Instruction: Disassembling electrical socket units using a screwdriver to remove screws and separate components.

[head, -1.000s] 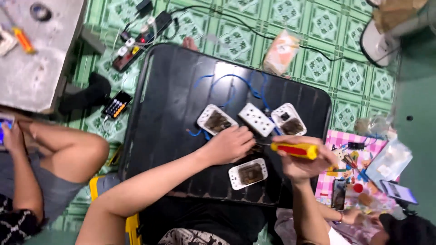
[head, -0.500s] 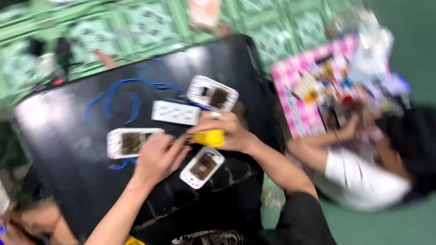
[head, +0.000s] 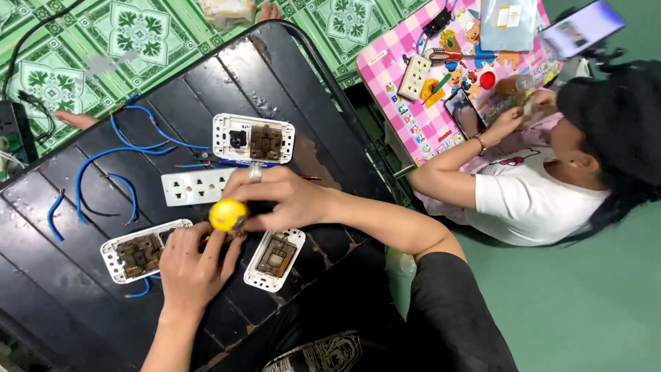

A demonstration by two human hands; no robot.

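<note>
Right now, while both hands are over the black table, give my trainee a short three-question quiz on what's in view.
1. True or false: the right hand grips a screwdriver with a yellow handle end.
2. Which lies nearest the left hand? A) the pink checked table B) the open switch plate with brown parts C) the phone by the other person
3. What colour are the loose wires on the black table?

Key: 1 true; 2 B; 3 blue.
</note>
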